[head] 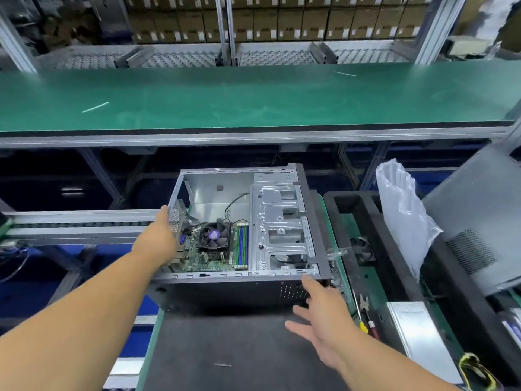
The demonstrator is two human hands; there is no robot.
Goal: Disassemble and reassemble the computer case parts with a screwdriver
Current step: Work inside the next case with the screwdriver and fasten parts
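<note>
Computer case [248, 289] lies on its side, open face up, on the dark mat [225, 348] at centre of my view, far end overhanging the mat edge. Inside: motherboard [214, 258] at near-left w/ CPU fan [213, 235] on top, RAM slots [241, 246] just right of the fan, drive cage [282, 218] filling the right half, loose cables [235, 203] in the far bay. Left hand [160, 238] on the case's left rear panel, fingers over the vented edge; can't tell how tight the hold is, fingertips hidden behind the panel. Right hand [318, 309] at the near-right corner of the case, fingers spread and straight, index tip touching the top rim, holding nothing. Screwdriver [362, 320] w/ yellow handle lies right of that hand on the green strip, beside pliers [366, 309]. One small screw [223, 365] on the mat, near me. Further right: black foam tray [363, 249], crumpled plastic bag [403, 218], grey side panel [479, 221] leaning. Far side: green bench [253, 97], cartons [267, 21] stacked behind.
</note>
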